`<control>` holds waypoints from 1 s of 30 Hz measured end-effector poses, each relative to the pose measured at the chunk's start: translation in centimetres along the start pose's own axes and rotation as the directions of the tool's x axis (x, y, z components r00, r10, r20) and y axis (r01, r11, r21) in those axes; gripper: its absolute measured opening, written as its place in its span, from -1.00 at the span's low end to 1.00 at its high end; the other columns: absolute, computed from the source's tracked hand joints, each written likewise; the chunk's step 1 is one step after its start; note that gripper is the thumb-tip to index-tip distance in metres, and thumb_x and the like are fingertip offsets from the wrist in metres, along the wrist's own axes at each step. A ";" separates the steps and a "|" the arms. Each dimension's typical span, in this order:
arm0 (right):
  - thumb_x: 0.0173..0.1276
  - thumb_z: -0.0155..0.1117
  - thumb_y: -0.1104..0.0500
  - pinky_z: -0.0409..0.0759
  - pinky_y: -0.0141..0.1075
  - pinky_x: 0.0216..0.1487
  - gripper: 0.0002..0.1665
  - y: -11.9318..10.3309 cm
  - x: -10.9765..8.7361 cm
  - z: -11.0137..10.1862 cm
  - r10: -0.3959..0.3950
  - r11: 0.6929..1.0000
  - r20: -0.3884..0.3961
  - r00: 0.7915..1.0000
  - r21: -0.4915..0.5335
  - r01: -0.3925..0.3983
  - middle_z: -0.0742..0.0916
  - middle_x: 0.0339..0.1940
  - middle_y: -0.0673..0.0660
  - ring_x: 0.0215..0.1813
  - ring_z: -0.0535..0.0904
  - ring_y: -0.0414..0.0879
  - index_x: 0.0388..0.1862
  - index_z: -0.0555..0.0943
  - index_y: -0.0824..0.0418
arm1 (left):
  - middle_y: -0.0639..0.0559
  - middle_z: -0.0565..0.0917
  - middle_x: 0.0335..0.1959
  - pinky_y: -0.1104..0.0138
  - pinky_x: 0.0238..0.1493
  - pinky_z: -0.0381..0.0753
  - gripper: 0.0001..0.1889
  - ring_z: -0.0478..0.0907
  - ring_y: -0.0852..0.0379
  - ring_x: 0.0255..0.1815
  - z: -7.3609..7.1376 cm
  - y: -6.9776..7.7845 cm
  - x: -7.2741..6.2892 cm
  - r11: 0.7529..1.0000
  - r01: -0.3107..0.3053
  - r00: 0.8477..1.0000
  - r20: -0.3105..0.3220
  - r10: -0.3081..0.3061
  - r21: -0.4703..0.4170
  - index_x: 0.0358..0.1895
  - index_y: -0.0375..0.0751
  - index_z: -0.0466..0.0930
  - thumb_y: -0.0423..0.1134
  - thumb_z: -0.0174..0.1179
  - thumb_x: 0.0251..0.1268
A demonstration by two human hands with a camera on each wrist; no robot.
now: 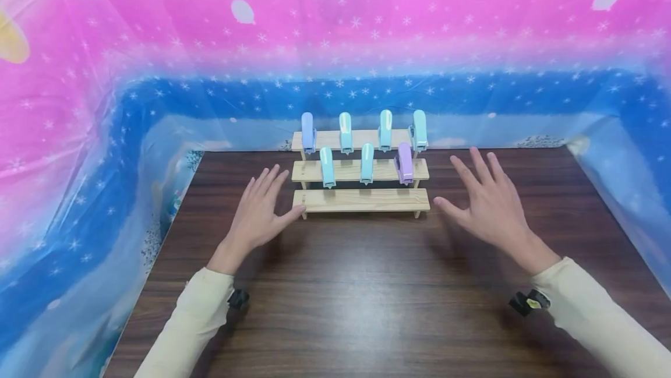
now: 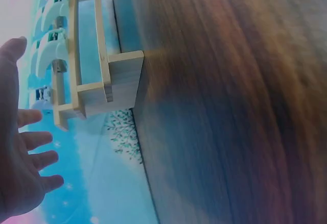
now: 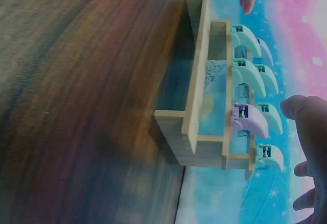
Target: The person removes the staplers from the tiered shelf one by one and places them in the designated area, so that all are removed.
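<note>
A three-step wooden rack [image 1: 362, 200] stands at the back of the table. Small staplers sit on its upper two steps. Along the top are a blue stapler [image 1: 307, 132] on the left and three teal ones, including a teal stapler [image 1: 385, 130]. The middle step carries two teal staplers, one a teal stapler [image 1: 367, 163] near the centre, plus a purple stapler [image 1: 404, 163] at the right. Beside the rack's left end, my left hand [image 1: 258, 209] is spread, thumb near the lowest step. Off its right end, my right hand [image 1: 490, 209] also has straight, spread fingers. Neither hand holds anything.
The dark wood-grain tabletop [image 1: 356, 285] extends in front of the rack. A pink and blue printed cloth [image 1: 356, 46] hangs behind and around the table. Black wrist straps show below both cream sleeves [image 1: 592, 302].
</note>
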State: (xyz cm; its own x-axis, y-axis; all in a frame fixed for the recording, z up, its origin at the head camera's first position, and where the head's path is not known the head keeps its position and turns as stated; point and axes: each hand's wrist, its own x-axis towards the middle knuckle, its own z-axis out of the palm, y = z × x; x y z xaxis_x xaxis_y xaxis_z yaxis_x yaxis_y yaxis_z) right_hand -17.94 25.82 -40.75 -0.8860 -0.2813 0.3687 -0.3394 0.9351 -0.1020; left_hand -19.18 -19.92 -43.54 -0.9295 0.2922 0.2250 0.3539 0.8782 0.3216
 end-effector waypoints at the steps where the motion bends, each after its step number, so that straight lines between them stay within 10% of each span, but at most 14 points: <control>1: 0.29 0.31 -0.41 0.14 0.29 0.51 0.09 0.0 0.3 0.0 -0.011 1.000 -0.005 1.000 0.009 0.011 0.18 0.64 0.39 0.61 0.02 0.43 0.62 0.26 0.13 | -0.19 0.14 0.64 -0.14 0.61 -0.07 -0.04 -0.02 -0.19 0.66 0.0 -0.1 0.2 1.000 0.000 1.000 -0.006 0.000 -0.021 0.61 -0.19 0.16 0.38 0.15 0.34; 14: 0.39 0.14 -0.47 0.02 0.24 0.57 0.04 -1.5 3.2 -0.7 0.044 0.985 0.089 0.995 0.161 -0.058 0.21 0.66 0.28 0.64 0.01 0.33 0.64 0.21 0.07 | -0.11 0.18 0.63 -0.19 0.49 0.23 0.06 0.14 -0.19 0.60 1.4 -0.6 2.2 0.950 0.144 0.989 0.070 -0.129 -0.277 0.64 -0.10 0.11 0.43 0.25 0.23; 30: 0.38 0.25 -0.37 0.18 0.35 0.47 -0.03 -3.3 5.0 1.3 0.047 0.958 0.072 0.996 0.279 -0.065 0.33 0.61 0.23 0.57 0.23 0.32 0.61 0.28 0.06 | -0.33 0.31 0.53 -0.17 0.37 0.42 0.06 0.32 -0.28 0.49 3.5 -1.3 2.5 0.909 0.243 0.968 0.142 -0.206 -0.338 0.60 -0.28 0.14 0.32 0.34 0.24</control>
State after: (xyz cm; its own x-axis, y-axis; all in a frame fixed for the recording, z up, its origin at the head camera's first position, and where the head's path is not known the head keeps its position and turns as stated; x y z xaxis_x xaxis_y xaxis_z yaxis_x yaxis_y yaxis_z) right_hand -21.71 21.01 -39.80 -0.9213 -0.2517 0.2963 -0.3554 0.8540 -0.3799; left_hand -22.34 -19.00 -46.65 -0.9875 0.1559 0.0214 0.1313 0.7413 0.6583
